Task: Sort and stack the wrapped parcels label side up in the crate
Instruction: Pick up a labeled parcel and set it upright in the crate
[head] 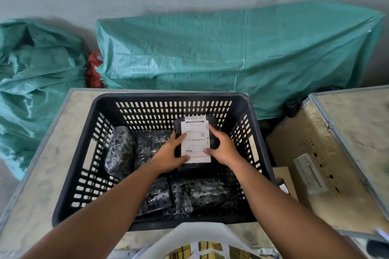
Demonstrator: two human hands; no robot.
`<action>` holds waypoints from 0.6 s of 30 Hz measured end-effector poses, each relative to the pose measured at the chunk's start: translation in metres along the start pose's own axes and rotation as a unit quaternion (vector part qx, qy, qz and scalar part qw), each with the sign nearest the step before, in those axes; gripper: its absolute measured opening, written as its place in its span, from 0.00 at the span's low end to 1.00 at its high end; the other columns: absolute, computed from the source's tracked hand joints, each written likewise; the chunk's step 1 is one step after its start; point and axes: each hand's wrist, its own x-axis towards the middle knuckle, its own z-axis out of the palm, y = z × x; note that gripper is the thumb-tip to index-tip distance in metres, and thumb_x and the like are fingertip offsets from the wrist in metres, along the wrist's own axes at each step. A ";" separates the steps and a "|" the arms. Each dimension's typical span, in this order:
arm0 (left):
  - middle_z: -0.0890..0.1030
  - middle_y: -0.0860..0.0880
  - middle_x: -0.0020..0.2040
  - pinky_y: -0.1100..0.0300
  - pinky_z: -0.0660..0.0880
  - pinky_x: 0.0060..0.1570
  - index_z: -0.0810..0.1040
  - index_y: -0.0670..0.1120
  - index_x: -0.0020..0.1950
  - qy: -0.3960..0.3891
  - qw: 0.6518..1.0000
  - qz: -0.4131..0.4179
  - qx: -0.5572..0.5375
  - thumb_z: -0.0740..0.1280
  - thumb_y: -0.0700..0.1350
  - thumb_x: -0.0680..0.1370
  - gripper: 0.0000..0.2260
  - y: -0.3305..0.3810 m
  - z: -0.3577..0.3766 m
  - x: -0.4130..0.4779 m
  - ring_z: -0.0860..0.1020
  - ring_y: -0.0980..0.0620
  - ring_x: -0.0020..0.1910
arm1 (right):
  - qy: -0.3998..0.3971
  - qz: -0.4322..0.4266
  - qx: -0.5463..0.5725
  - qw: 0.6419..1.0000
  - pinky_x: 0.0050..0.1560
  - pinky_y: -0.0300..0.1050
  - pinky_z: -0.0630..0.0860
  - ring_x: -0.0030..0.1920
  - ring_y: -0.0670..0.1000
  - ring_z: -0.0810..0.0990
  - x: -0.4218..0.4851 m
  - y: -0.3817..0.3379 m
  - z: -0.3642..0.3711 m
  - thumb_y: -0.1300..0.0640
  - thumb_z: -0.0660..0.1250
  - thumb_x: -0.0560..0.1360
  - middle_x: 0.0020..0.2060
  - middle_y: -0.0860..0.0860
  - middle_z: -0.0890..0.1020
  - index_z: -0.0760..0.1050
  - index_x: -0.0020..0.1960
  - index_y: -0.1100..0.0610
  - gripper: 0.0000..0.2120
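Observation:
A black slotted plastic crate [69,193] stands on a table. Inside it, a black wrapped parcel with a white shipping label [195,139] lies label side up, towards the far right. My left hand [168,154] grips its left edge and my right hand [223,148] grips its right edge. Other black bubble-wrapped parcels lie in the crate with no label showing: one upright at the left wall [120,149], one behind my left hand [150,143], and two at the front [204,193], [156,197].
The table [44,170] carries the crate. A wooden box with metal edging [328,153] stands open at the right. Green woven sacks [231,54], [31,73] lie against the back wall, with a red net bag [93,71] between them.

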 end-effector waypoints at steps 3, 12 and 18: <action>0.42 0.50 0.84 0.51 0.64 0.75 0.47 0.59 0.84 -0.019 1.000 -0.007 0.020 0.75 0.55 0.75 0.46 -0.008 0.002 0.000 0.58 0.45 0.81 | -0.022 0.005 -0.023 0.999 0.78 0.48 0.60 0.78 0.54 0.62 0.003 0.009 0.007 0.62 0.77 0.74 0.79 0.53 0.63 0.57 0.82 0.47 0.44; 0.37 0.50 0.83 0.45 0.67 0.74 0.41 0.61 0.83 -0.035 0.997 -0.053 0.045 0.68 0.54 0.81 0.42 -0.002 0.009 0.003 0.57 0.41 0.81 | -0.041 0.024 -0.016 0.999 0.71 0.38 0.63 0.77 0.52 0.65 0.008 0.013 0.008 0.61 0.74 0.78 0.79 0.51 0.65 0.55 0.82 0.44 0.42; 0.54 0.48 0.84 0.48 0.62 0.77 0.56 0.54 0.84 -0.020 0.999 -0.030 0.007 0.72 0.53 0.78 0.38 0.004 -0.006 -0.010 0.60 0.45 0.80 | -0.034 0.034 -0.018 0.999 0.66 0.35 0.64 0.74 0.52 0.69 0.000 0.004 0.002 0.63 0.75 0.76 0.76 0.52 0.70 0.62 0.81 0.49 0.39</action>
